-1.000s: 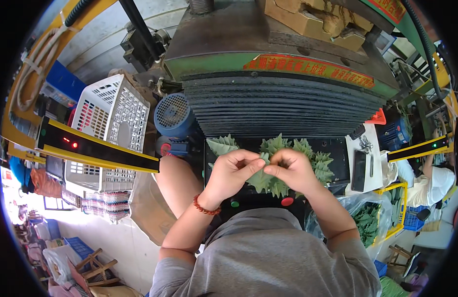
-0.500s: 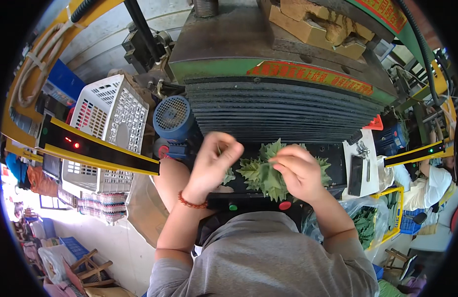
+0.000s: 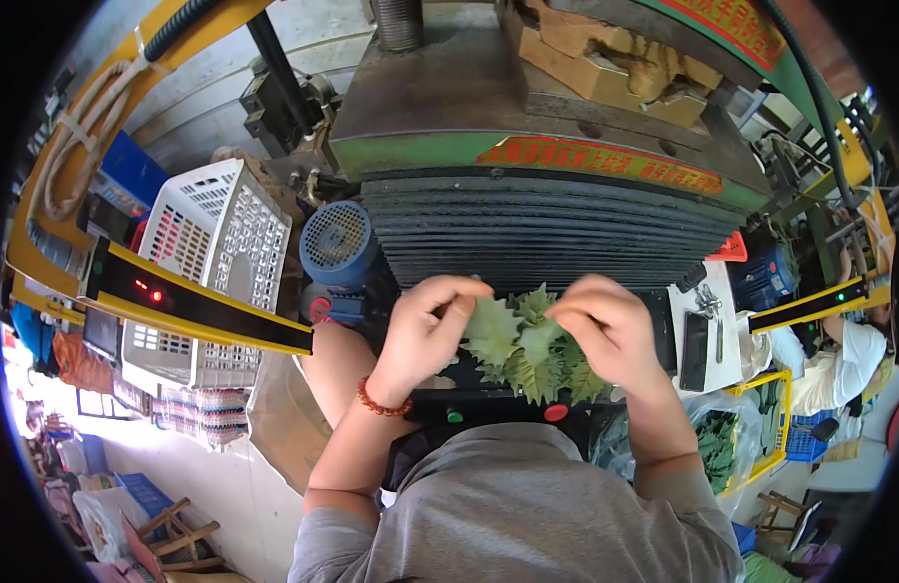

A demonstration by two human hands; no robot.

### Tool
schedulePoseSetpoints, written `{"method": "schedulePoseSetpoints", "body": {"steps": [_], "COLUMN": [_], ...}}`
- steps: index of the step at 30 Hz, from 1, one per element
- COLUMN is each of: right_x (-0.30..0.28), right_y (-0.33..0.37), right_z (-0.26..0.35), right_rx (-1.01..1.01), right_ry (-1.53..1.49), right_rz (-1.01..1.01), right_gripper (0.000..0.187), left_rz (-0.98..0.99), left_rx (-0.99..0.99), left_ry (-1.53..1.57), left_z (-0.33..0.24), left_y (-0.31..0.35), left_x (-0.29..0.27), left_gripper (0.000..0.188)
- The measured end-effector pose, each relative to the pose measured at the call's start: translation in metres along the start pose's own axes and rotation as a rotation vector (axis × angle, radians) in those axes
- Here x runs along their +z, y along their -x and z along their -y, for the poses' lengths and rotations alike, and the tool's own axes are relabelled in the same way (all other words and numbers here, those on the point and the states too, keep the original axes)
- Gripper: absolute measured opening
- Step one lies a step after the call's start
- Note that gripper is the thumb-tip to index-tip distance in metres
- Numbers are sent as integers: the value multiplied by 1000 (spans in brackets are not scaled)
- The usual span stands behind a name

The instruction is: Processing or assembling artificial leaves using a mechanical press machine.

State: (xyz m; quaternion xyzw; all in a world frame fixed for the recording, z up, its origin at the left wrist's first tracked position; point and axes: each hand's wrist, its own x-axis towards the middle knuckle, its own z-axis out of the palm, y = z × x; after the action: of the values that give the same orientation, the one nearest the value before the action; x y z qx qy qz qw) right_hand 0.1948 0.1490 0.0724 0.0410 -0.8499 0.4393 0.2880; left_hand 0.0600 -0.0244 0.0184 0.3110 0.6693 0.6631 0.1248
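Several jagged green artificial leaves (image 3: 535, 374) lie bunched in front of my body, below the black ribbed bellows of the machine. My left hand (image 3: 425, 328), a beaded bracelet at its wrist, pinches the edge of a paler leaf (image 3: 490, 332) between thumb and forefinger. From the other side my right hand (image 3: 613, 330) closes thumb and fingers at the bunch, its fingertips at a leaf; their exact hold is partly hidden. Both hands are above the dark machine bed.
A green button (image 3: 455, 416) and a red button (image 3: 555, 413) sit on the front edge. Black-and-yellow sensor bars (image 3: 197, 309) flank me. A white basket (image 3: 216, 253) stands left beside a blue motor (image 3: 335, 241). At right are a phone (image 3: 695, 348) and a yellow crate (image 3: 782, 413).
My left hand has moved right to the bunch and now holds a pale leaf spread out from it. My right hand has shifted slightly right. The leaves look rearranged.
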Motion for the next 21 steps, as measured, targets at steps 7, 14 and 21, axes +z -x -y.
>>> {"method": "schedulePoseSetpoints", "body": {"steps": [7, 14, 21], "right_x": [16, 27, -1], "right_y": [-4, 8, 12], "right_z": [-28, -56, -33], "right_rx": [236, 240, 425], "right_ry": [-121, 83, -781], "right_rz": [160, 75, -39], "right_gripper": [21, 34, 13], "left_rz": [187, -16, 190], "left_rx": [122, -204, 155], "left_ry": [-170, 629, -244], "left_z": [-17, -13, 1], "left_y": [-3, 1, -3], "left_x": [15, 16, 28], "left_gripper": [8, 5, 4]}}
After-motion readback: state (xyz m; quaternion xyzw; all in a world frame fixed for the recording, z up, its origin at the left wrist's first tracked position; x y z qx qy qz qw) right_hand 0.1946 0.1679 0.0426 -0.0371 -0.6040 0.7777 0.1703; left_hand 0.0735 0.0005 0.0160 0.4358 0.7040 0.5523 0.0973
